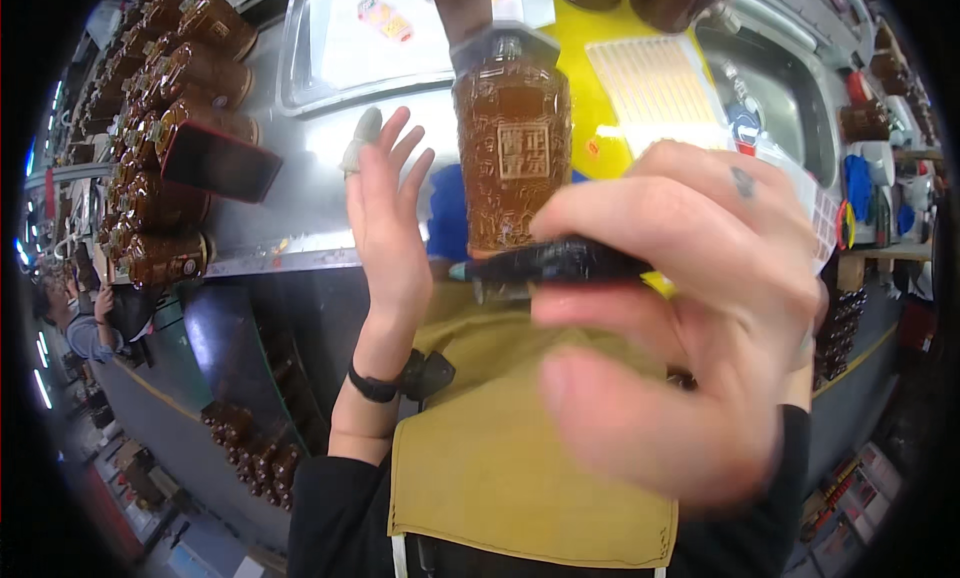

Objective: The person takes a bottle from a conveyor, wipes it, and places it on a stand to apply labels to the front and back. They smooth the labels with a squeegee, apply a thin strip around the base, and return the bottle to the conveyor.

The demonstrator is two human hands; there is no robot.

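Note:
A brown embossed bottle [520,203] with a grey faceted collar at its top stands ahead of me, near the table's front edge. My left hand [390,208] is left of it, fingers stretched out and apart, holding nothing. A pale cot covers one of its fingertips. Close to the camera and smeared by motion, my right hand [700,278] grips a black tool [560,262] with a small teal tip pointing left. The tool overlaps the bottle's base in view; whether they touch I cannot tell. Its exact kind is unclear.
Rows of brown bottles [215,73] crowd the left, beside a dark red-edged flat device [222,162]. A metal tray [292,63] lies behind. A yellow mat [572,68] bears a sheet of pale strips [655,83]. To the right is a steel basin [800,98].

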